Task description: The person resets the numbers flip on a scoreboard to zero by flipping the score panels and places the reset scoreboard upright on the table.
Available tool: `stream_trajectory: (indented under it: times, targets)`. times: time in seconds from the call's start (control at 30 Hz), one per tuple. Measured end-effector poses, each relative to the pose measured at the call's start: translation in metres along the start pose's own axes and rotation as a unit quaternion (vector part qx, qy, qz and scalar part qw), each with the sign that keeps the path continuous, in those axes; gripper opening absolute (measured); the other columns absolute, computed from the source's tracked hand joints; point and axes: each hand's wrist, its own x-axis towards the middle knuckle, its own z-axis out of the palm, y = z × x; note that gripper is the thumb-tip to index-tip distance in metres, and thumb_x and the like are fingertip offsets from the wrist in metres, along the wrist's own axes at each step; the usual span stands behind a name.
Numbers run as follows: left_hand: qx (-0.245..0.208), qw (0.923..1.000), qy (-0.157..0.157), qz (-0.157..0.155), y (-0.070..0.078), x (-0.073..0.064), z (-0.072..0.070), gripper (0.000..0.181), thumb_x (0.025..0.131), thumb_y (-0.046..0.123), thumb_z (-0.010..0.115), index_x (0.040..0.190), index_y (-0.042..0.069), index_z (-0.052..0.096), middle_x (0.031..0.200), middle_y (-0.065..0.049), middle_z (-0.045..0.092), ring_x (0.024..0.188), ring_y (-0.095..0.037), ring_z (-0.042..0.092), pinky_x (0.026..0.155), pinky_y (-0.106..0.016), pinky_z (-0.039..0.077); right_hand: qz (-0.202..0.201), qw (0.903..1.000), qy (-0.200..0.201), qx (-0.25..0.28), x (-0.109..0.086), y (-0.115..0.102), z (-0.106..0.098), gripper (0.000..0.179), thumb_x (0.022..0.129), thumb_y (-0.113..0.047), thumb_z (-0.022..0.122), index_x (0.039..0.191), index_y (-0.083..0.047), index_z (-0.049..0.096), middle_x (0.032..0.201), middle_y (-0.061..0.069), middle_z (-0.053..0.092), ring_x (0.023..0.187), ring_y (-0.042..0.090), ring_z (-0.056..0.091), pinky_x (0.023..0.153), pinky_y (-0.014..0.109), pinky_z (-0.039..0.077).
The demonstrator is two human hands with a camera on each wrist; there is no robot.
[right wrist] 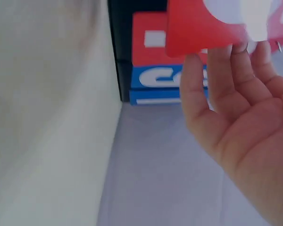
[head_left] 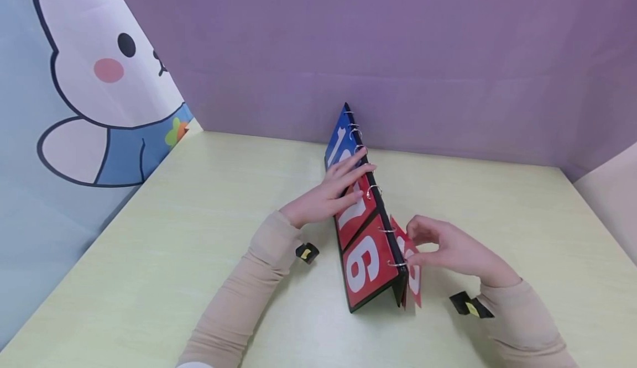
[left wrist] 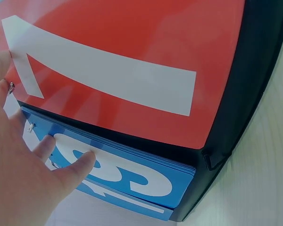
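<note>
Right grip (head_left: 452,246) has a red card (head_left: 416,294) pinched!
Just left of it, the flip scoreboard (head_left: 369,263) stands tented on the tabletop (head_left: 149,246); farther along, the left grip (head_left: 329,191) rests against its left face, fingers spread wide.

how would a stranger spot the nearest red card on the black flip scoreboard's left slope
On the pale green table stands a black, tent-shaped flip scoreboard. Follow its left slope to the near end: there lies a rectangular red card with a curved white digit, while its red neighbour shows a straight white 1.
</note>
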Motion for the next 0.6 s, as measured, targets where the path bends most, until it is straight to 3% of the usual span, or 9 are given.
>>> stream_trajectory:
  times: [0.13, 0.3, 0.6]
  targets:
    - [-0.002, 0.9999, -0.003, -0.010, 0.000, 0.001, 0.001, 0.055, 0.098, 0.028, 0.048, 0.149, 0.024, 0.028, 0.159, 0.012, -0.004, 0.145, -0.020, -0.002, 0.112, -0.059, 0.019, 0.051, 0.9983, 0.006, -0.028, -0.010, -0.004, -0.016, 0.024, 0.082, -0.019, 0.073, 0.096, -0.009, 0.055, 0.095, 0.001, 0.061, 0.091, 0.012, 0.060, 0.075, 0.025, 0.054]
    - [-0.004, 0.9999, -0.005, -0.012, 0.000, 0.001, 0.001, 0.055, 0.098, 0.028, 0.048, 0.149, 0.025, 0.028, 0.159, 0.012, -0.005, 0.145, -0.020, -0.002, 0.112, -0.059, 0.019, 0.106, 0.9905, 0.052, -0.070, -0.020, -0.007, -0.030, 0.024, 0.080, -0.017, 0.074, 0.094, -0.009, 0.057, 0.093, 0.004, 0.063, 0.085, 0.014, 0.060, 0.066, 0.023, 0.054]
    - [-0.006, 0.9999, -0.005, -0.015, 0.000, 0.001, 0.001, 0.055, 0.098, 0.029, 0.048, 0.149, 0.025, 0.027, 0.159, 0.013, -0.006, 0.145, -0.020, -0.002, 0.112, -0.059, 0.020, 0.112, 0.9840, 0.084, -0.110, -0.021, -0.008, -0.031, 0.023, 0.076, -0.015, 0.077, 0.091, -0.010, 0.060, 0.083, 0.000, 0.063, 0.078, 0.013, 0.059, 0.062, 0.022, 0.054]
